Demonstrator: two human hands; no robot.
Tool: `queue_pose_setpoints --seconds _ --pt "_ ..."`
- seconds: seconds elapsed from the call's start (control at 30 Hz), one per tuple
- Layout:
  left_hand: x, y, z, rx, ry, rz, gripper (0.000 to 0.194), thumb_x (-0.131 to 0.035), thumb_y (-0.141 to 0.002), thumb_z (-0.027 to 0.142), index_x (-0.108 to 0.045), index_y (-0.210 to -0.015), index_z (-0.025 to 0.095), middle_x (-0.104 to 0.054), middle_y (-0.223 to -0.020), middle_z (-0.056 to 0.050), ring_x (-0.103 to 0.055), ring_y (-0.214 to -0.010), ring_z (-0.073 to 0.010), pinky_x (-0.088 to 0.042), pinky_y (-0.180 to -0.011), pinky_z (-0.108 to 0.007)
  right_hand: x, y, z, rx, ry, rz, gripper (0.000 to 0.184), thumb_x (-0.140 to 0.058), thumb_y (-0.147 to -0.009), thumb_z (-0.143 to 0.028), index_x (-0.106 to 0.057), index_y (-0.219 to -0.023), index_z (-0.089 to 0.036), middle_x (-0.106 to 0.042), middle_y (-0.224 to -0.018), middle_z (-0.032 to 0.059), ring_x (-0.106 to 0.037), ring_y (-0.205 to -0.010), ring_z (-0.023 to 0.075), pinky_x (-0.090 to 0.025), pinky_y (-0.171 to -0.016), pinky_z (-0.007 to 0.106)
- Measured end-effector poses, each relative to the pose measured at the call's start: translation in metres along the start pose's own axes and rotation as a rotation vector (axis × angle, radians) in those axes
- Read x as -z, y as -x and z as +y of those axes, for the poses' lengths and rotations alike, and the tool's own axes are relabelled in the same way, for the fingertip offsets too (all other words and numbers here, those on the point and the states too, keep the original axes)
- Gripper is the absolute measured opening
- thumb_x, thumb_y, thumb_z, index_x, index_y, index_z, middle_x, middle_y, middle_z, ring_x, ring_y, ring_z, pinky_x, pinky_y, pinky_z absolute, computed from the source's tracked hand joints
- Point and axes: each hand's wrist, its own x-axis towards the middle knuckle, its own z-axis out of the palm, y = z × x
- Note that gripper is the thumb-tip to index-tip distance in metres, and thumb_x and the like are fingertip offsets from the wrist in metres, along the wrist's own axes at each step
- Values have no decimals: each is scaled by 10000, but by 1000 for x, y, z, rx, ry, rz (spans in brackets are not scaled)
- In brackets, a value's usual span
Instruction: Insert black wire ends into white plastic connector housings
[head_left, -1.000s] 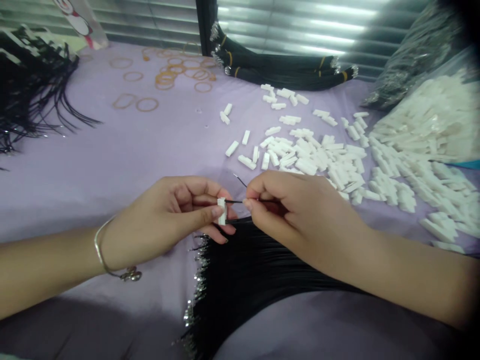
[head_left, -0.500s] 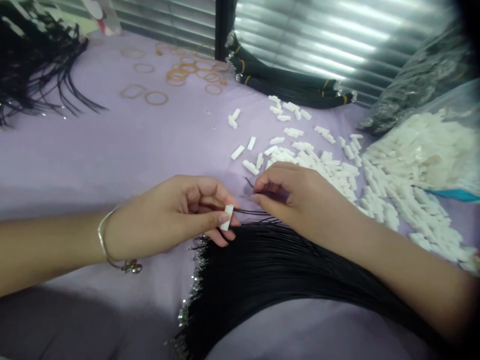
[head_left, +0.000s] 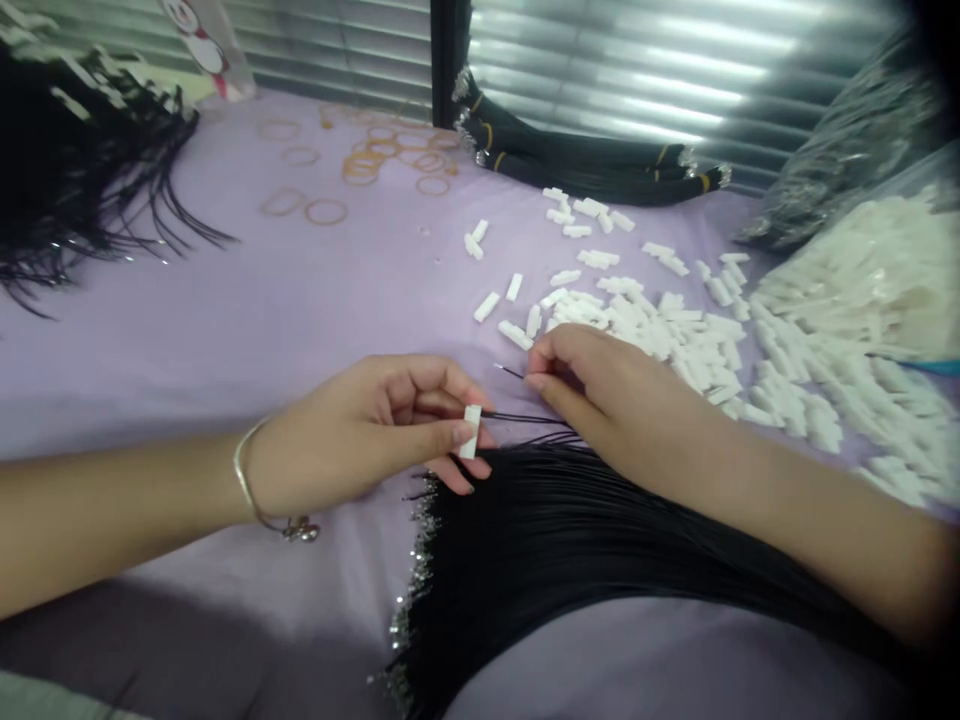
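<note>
My left hand (head_left: pixel 367 435) pinches a small white plastic connector (head_left: pixel 472 432) between thumb and forefinger, with thin black wires running out of it to the right. My right hand (head_left: pixel 600 395) is closed in a pinch on one thin black wire (head_left: pixel 511 372) whose metal tip points up and left, a little apart from the connector. Both hands hover over a wide fan of black wires (head_left: pixel 570 540) with silver terminals lying on the purple cloth (head_left: pixel 225 320).
Loose white connectors (head_left: pixel 645 320) are scattered at the right, beside a clear bag of more (head_left: pixel 877 270). Bundled black wires (head_left: pixel 592 170) lie at the back, rubber bands (head_left: pixel 360 160) at the back left, and a tangled pile of black wires (head_left: pixel 67 180) at the far left.
My right hand has drawn back from the connector and now holds a single wire with its tip free. The left hand keeps its grip; the view has shifted slightly.
</note>
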Motion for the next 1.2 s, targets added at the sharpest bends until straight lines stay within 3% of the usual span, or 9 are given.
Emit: queue_pose_setpoints --seconds 0.13,0.23,0.37,0.43,0.67,1.03,1.2 --pt "1 0 2 35 11 10 70 -583 -851 68 -610 -883 125 -726 -770 -39 -726 -707 -153 -614 -623 -212 0 7 -5 -16 -137 53 71 -475 -891 -186 -536 -858 -202 -580 -681 -45 -501 -567 96 -373 -521 225" --pt "1 -1 4 53 26 20 55 -596 -850 77 -618 -871 122 -732 -757 -36 -728 -689 -145 -603 -614 -175 5 12 -11 97 -148 91 103 -516 -858 -139 -572 -809 -211 -614 -705 -53 -532 -593 85 -390 -536 215" --pt "3 -2 4 55 11 31 35 -631 -828 86 -630 -847 115 -733 -769 -31 -723 -673 -131 -590 -607 -144 16 21 -21 274 -76 364 101 -574 -840 -112 -574 -785 -198 -615 -726 -32 -570 -690 85 -446 -646 199" --pt "4 -2 3 48 5 28 37 -638 -820 84 -632 -835 116 -731 -764 -24 -719 -669 -126 -589 -610 -144 19 24 -26 313 -51 420 124 -577 -841 -95 -567 -780 -202 -590 -683 -37 -557 -661 78 -453 -634 184" --pt "3 -3 4 32 -5 1 50 -612 -830 91 -630 -872 111 -728 -770 -39 -716 -675 -139 -611 -632 -208 5 23 -26 270 14 261 125 -611 -779 -120 -594 -675 -188 -560 -594 -54 -533 -594 69 -384 -537 204" --pt "0 -1 3 23 10 -21 102 -563 -853 49 -629 -872 125 -739 -768 -16 -717 -666 -121 -604 -629 -175 6 23 -24 320 60 215 183 -561 -861 -182 -643 -698 -167 -546 -594 -34 -499 -570 79 -364 -530 226" --pt "0 -2 3 28 -4 -21 94 -572 -846 48 -623 -864 125 -743 -787 -22 -719 -675 -123 -607 -635 -180 3 23 -24 327 96 243 160 -582 -833 -156 -636 -682 -153 -559 -605 -33 -490 -583 75 -359 -542 225"
